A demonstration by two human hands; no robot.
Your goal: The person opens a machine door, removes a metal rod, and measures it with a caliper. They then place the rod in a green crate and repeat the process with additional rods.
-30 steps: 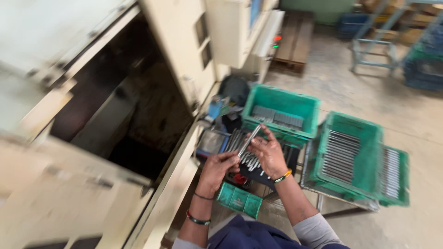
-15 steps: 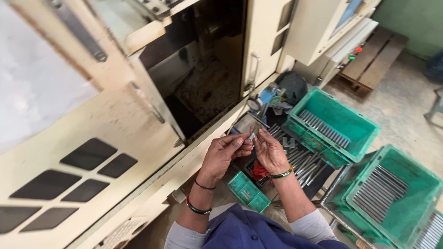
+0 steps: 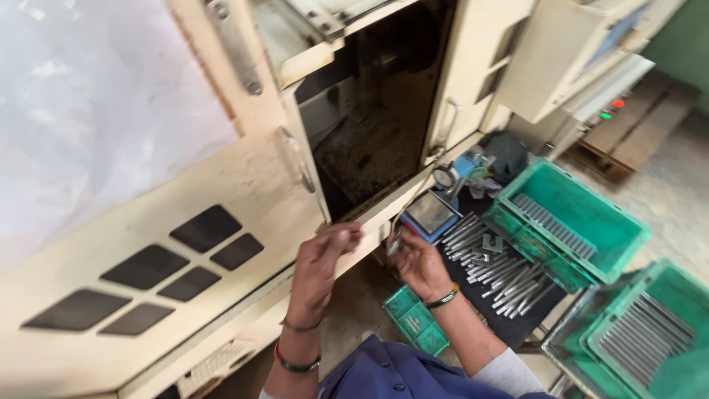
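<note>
Two hands are up by the big cream metal machine (image 3: 221, 222). The right hand (image 3: 417, 262) pinches a thin silver metal rod (image 3: 396, 244); the left hand (image 3: 325, 255) is curled, seemingly empty. The rod looks ready to go into the machine's dark opening (image 3: 369, 140), so it needs careful aiming.

Hands parted, left hand (image 3: 329, 255) risen toward the machine opening at frame centre, right hand (image 3: 419, 264) lower, gripping a small metal rod (image 3: 395, 244)

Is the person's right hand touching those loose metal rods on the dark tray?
Apart. The head view shows the right hand raised left of the metal rods, with open space between them.
</note>
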